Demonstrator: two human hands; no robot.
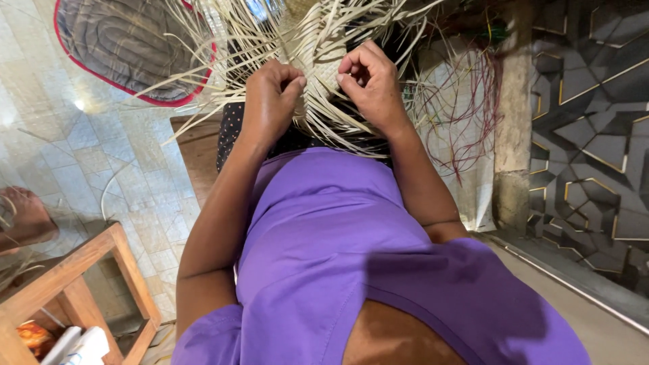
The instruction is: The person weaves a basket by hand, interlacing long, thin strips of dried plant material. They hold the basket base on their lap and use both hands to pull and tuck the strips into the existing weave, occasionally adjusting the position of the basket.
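Note:
A half-woven mat of pale straw strips (318, 47) lies across my lap, its loose ends fanning out in all directions. My left hand (270, 94) is closed on thin straw strips at the woven edge, thumb pressed against the fingers. My right hand (368, 81) pinches other strips just to the right of it, fingers curled in. Both hands sit side by side, a few centimetres apart, over the weave. My purple shirt (338, 250) fills the lower middle of the view.
A wooden stool frame (81, 270) stands at the lower left on the tiled floor (135, 176). A grey quilted cushion with red piping (128, 40) lies at the top left. Reddish loose strands (466, 115) hang at the right beside a patterned wall (595, 122). Another person's foot (23, 216) shows at the left edge.

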